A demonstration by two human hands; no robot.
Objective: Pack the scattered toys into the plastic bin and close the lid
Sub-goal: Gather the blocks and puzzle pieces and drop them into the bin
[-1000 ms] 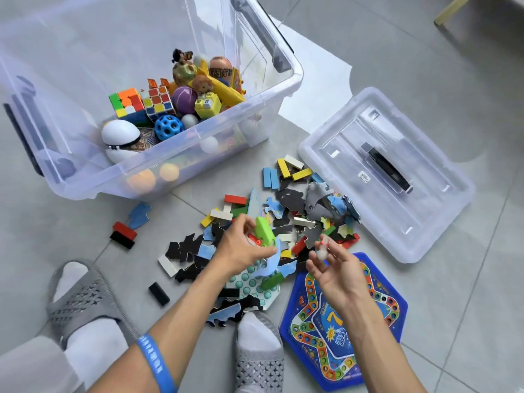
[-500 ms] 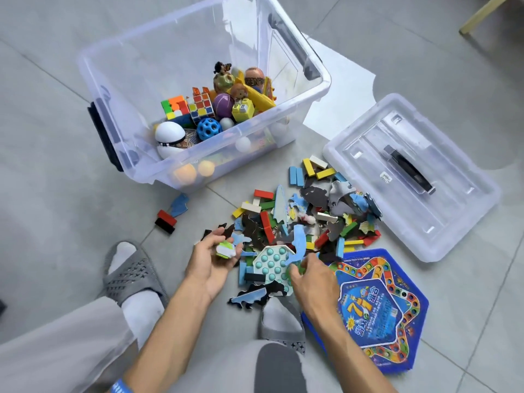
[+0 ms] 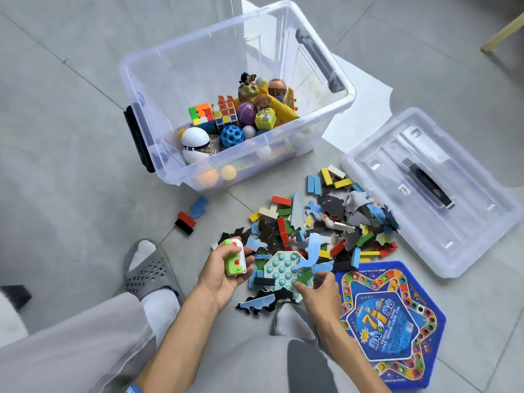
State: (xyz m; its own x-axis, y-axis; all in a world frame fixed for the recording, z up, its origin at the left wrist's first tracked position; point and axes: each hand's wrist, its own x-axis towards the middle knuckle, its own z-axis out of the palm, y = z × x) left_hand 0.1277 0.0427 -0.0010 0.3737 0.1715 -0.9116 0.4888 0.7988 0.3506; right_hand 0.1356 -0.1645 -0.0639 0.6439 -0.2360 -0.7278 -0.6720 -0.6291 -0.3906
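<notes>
The clear plastic bin point(image 3: 158, 89) stands open on the floor, with cubes, balls and figures piled in its near right corner. Its clear lid point(image 3: 467, 222) lies flat to the right, black handle up. A heap of coloured blocks and puzzle pieces point(image 3: 314, 222) is spread between them. My left hand point(image 3: 224, 272) is shut on a small green and white toy point(image 3: 234, 258), palm up, left of the heap. My right hand point(image 3: 320, 290) pinches the near edge of a white pop-bubble board point(image 3: 283, 269) at the heap's front.
A blue hexagonal game board point(image 3: 394, 321) lies at the lower right, beside my right hand. A red and black block point(image 3: 185, 221) and a blue piece point(image 3: 198, 207) lie apart near the bin. My grey slippers point(image 3: 147, 270) and trouser legs fill the bottom.
My left hand has drawn back from the heap with the green and white toy in its palm. My right hand has dropped from mid-air to the bubble board's edge. The camera has shifted so the bin sits further right.
</notes>
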